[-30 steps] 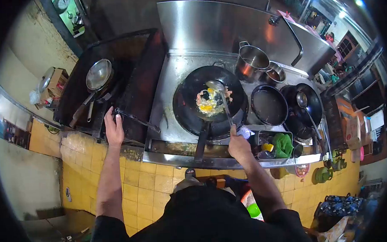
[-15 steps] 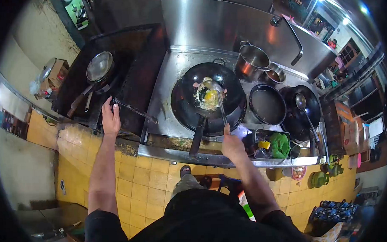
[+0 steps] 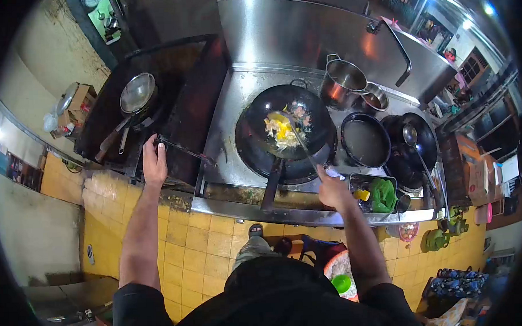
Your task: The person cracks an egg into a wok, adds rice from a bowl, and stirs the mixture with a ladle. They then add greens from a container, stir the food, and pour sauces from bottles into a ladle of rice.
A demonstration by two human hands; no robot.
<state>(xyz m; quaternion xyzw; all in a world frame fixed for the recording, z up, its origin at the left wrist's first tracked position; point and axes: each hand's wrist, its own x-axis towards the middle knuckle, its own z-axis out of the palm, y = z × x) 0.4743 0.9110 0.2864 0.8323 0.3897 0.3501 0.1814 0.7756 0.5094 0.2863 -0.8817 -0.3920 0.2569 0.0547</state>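
Observation:
My right hand (image 3: 334, 190) is wrapped round the handle of a metal ladle (image 3: 304, 146), whose bowl end lies in the food in a black wok (image 3: 259, 114). Yellow and white egg (image 3: 282, 131) sits in the wok, with small pinkish pieces beyond it. The wok's dark handle (image 3: 271, 188) points toward me and is not held. At the left, my left hand (image 3: 154, 161) rests by the front edge of the dark stove section, near a thin metal rod (image 3: 186, 150). Its fingers look extended, with the thumb a little apart.
Right of the wok stand a steel pot (image 3: 344, 79), a smaller pot (image 3: 376, 97), a black pan (image 3: 365, 140) and a ladle (image 3: 410, 135) in another wok. A tray holds a green bag (image 3: 383, 194). Strainer (image 3: 138, 92) at left; faucet arm (image 3: 405, 57) at back right.
My right hand and the ladle have moved slightly right and toward me. The egg has shifted and spread, and pinkish pieces now lie apart behind it. The view has shifted a little.

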